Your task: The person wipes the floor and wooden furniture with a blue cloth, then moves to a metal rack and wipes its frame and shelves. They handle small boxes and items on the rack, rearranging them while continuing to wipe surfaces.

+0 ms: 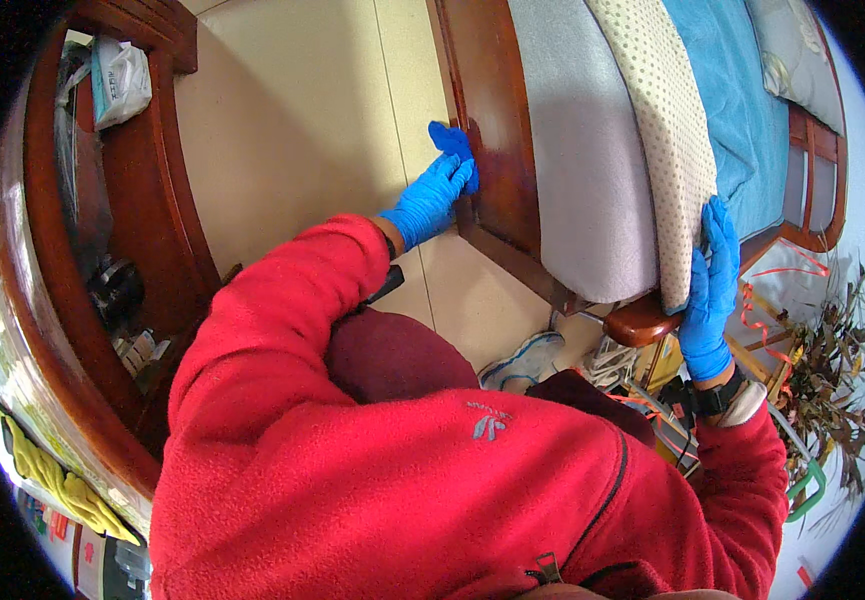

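Note:
My left hand (430,200), in a blue glove, presses a dark blue cloth (452,143) against the front of a brown wooden bench seat (492,120). Its fingers lie bent together over the cloth. My right hand (714,285), also gloved in blue, leans on the dotted cream cover (657,110) at the seat's near end. The fingers there are stretched out, with nothing held in them. Just beside the right hand is the rounded wooden end of an armrest (642,322). A grey cushion (592,160) lies on the seat under the cover.
A teal blanket (737,110) and a pale pillow (797,50) lie farther back. Dried plants (842,370) and cluttered items stand at the right. To the left is a wooden table (142,190) with a tissue pack (120,85); a yellow cloth (62,480) hangs at its edge.

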{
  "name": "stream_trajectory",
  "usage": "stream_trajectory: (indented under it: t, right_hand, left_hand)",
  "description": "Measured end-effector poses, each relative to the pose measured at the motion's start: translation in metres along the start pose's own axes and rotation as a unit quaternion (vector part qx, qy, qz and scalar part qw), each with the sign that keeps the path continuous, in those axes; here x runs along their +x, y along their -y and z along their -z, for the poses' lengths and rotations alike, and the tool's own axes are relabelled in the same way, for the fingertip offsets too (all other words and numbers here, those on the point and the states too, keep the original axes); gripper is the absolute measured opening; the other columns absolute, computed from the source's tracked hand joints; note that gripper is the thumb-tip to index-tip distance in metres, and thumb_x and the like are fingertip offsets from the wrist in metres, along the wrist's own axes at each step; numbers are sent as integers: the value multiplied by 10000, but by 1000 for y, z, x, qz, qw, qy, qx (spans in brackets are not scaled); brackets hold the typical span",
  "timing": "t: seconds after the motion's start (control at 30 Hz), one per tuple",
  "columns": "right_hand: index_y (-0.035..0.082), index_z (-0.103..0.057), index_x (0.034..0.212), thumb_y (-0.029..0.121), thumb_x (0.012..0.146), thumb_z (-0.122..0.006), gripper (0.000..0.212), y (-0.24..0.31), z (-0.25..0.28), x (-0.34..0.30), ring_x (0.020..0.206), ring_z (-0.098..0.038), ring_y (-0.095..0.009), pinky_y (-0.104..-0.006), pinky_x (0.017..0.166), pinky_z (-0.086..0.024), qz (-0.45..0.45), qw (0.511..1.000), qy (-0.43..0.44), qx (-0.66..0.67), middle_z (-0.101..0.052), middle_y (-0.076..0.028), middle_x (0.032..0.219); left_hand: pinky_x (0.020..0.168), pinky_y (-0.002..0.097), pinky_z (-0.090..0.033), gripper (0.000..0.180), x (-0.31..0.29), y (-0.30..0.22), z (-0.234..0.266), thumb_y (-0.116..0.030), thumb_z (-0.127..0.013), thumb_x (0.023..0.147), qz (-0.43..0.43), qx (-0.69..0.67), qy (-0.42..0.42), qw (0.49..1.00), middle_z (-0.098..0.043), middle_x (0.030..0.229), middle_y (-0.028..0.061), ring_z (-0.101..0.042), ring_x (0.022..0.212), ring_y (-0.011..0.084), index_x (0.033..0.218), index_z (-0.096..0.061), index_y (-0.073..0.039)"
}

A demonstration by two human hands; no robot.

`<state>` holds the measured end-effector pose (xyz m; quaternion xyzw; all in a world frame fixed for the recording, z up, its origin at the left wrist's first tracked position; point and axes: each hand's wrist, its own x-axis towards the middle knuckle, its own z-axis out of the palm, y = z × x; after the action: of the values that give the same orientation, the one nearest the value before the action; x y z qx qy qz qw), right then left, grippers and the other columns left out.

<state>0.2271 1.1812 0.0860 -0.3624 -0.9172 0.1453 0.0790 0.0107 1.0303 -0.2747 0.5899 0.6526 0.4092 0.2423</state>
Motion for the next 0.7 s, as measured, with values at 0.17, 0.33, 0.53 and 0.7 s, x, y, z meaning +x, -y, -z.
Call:
stream_trajectory:
  t: [0.17,0.33,0.53,0.7]
  right_hand:
    - [-8,-470,1430,91,953,-489,487,2,-2,0,1402,-385,-303,-393,1178,-257,0,1000,0,16,-416,-168,1514]
    - [-10,-469,1430,88,949,-490,492,0,-2,1,1407,-378,-302,-394,1179,-256,-16,999,1,43,-410,-166,1519]
    - [-12,-467,1431,75,941,-480,498,1,1,2,1405,-382,-308,-397,1179,-257,-3,999,19,-48,-416,-167,1513]
    - [-14,-460,1435,68,946,-483,497,2,0,2,1401,-389,-310,-391,1177,-256,-4,1000,12,-1,-409,-174,1516]
  left_hand:
    - [1064,476,-421,724,5,8,4,97,-581,705,-27,143,-5,989,-434,1372,281,-446,1245,504,1405,-427,-6]
    - [1033,468,-441,678,49,29,27,69,-592,702,-8,81,-65,995,-468,1305,274,-466,1203,481,1364,-456,12]
    - [1054,463,-430,775,119,88,49,96,-562,724,92,45,-42,994,-424,1417,238,-457,1265,458,1454,-404,-112]
    - [1036,451,-440,719,145,138,42,29,-559,783,104,-61,-51,991,-442,1405,249,-488,1220,484,1459,-429,-177]
